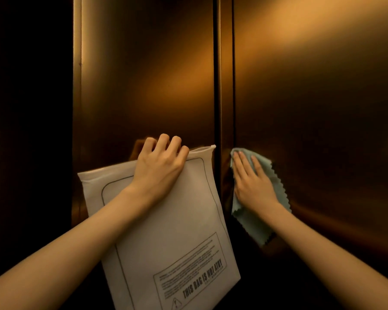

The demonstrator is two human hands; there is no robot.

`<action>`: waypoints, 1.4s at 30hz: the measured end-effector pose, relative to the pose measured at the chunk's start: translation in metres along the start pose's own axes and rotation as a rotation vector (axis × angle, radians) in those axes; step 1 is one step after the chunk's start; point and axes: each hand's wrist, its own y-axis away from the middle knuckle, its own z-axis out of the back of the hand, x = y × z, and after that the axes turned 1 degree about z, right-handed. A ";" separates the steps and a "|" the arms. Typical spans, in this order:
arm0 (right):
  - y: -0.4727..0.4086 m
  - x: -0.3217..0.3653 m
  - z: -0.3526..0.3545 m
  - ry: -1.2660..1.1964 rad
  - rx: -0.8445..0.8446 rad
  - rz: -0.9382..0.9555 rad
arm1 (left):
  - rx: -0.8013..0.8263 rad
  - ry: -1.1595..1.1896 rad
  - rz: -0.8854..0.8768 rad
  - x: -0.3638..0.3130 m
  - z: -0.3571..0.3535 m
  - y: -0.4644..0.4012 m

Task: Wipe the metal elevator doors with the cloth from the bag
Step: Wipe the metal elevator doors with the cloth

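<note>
My right hand (252,180) lies flat, fingers straight and together, pressing the cloth (255,218) against the right door (311,97). The cloth is pale green with zigzag edges; its top corner sticks out past my fingertips, just beside the dark seam (216,74) between the doors, and its lower part hangs loose below my wrist.

My left hand (159,162) grips the top edge of the bag (177,231), fingers curled over the rim, and holds it up in front of the left door (143,74). The bag is white and flat, hangs tilted, and has a printed warning box near its bottom. Its upper right corner reaches almost to the seam; its lower edge runs out of view.

My two hands are apart, one on each side of the seam, at about the same height.

Above both hands the doors rise as bare brushed metal with warm glints. To the right of the cloth the right door runs wide and unbroken to the frame's edge. Left of the left door stands a dark panel (27,130).
</note>
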 end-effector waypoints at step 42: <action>-0.079 -0.054 0.025 0.059 -0.010 0.025 | -0.022 0.046 0.137 0.015 -0.008 -0.044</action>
